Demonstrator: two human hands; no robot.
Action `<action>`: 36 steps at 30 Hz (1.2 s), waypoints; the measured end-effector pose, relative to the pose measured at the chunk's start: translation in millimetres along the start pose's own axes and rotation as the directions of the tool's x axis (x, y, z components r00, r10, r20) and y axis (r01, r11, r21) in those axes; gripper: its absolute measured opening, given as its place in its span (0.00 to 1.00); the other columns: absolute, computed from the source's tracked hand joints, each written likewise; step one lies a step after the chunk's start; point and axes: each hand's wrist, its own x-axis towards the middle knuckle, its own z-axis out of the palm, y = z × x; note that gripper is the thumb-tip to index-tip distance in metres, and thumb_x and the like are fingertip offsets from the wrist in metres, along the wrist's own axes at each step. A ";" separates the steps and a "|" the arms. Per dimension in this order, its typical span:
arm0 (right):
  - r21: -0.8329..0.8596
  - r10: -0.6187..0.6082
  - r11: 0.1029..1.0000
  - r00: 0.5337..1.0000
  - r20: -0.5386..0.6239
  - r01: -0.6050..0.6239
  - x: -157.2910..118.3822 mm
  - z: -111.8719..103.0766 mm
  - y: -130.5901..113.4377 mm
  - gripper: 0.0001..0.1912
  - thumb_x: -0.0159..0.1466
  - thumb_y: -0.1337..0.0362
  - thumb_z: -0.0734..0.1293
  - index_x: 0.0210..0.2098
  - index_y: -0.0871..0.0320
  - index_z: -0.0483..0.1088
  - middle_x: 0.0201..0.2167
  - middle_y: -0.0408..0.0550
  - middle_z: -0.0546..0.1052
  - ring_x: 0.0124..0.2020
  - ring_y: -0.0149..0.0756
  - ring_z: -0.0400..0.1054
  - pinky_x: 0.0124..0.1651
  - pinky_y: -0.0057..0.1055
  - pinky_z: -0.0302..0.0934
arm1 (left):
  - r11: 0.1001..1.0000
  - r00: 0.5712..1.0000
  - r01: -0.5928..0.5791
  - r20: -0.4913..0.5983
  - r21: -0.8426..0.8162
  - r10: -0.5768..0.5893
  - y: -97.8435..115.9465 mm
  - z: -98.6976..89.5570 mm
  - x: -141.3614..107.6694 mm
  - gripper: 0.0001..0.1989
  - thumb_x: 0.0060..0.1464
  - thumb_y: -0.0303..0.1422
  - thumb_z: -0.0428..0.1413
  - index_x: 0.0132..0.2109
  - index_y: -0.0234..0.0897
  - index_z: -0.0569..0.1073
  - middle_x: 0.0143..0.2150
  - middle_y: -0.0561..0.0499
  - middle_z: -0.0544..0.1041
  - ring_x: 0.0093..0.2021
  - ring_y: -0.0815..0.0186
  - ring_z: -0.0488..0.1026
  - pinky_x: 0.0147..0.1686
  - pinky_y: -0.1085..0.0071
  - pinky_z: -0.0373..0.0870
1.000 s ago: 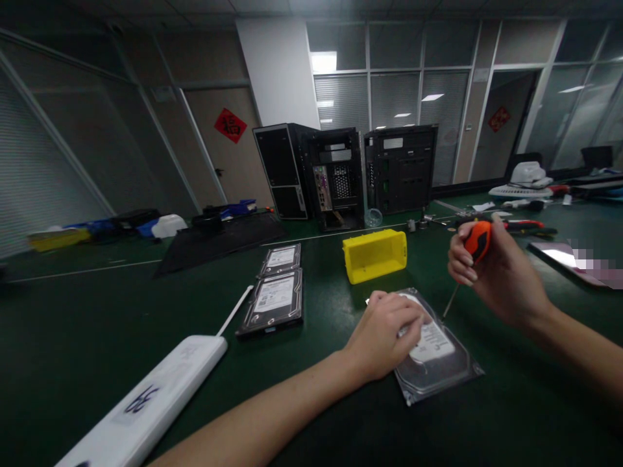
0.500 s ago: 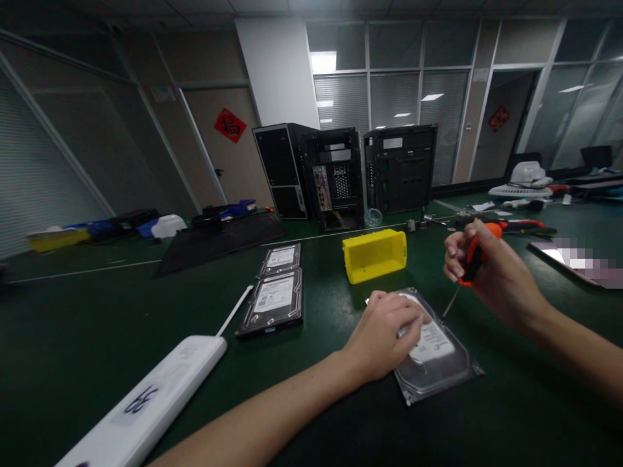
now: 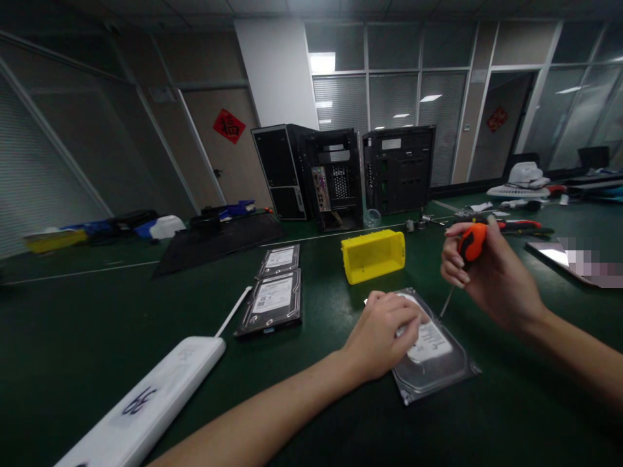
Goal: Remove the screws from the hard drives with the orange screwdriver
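A hard drive (image 3: 438, 373) with a white label lies flat on the green table, turned at an angle. My left hand (image 3: 389, 331) is closed over its left part, fingers bent across the label and pressing it down. In my right hand (image 3: 491, 279) is a screwdriver (image 3: 473, 242) with an orange and black handle, the fingers wrapped round it. Its thin shaft slants down to the drive's far right edge, where the tip seems to touch; any screw there is too small to make out.
Just beyond the drive stands a yellow plastic bin (image 3: 374, 256) on its side. Two more hard drives (image 3: 275, 295) lie to the left, beside a white power strip (image 3: 156, 395). Computer cases (image 3: 335, 178) stand at the back. Pliers (image 3: 523, 225) and a phone-like slab (image 3: 555, 253) are at right.
The right hand has turned the screwdriver handle, so more of its orange side faces me. The left hand and the drive stay in place; the view has shifted very slightly.
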 end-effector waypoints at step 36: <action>-0.219 -0.046 0.975 0.996 -0.077 0.028 5.1 -4.8 1.6 0.08 0.60 0.58 0.64 0.33 0.55 0.63 0.34 0.42 0.72 0.22 0.25 0.62 0.24 0.24 0.60 | 1.000 1.000 0.004 0.004 0.003 -0.004 -1.9 0.7 0.2 0.12 0.60 0.29 0.46 0.43 0.38 0.73 0.44 0.51 0.76 0.45 0.64 0.69 0.47 0.65 0.55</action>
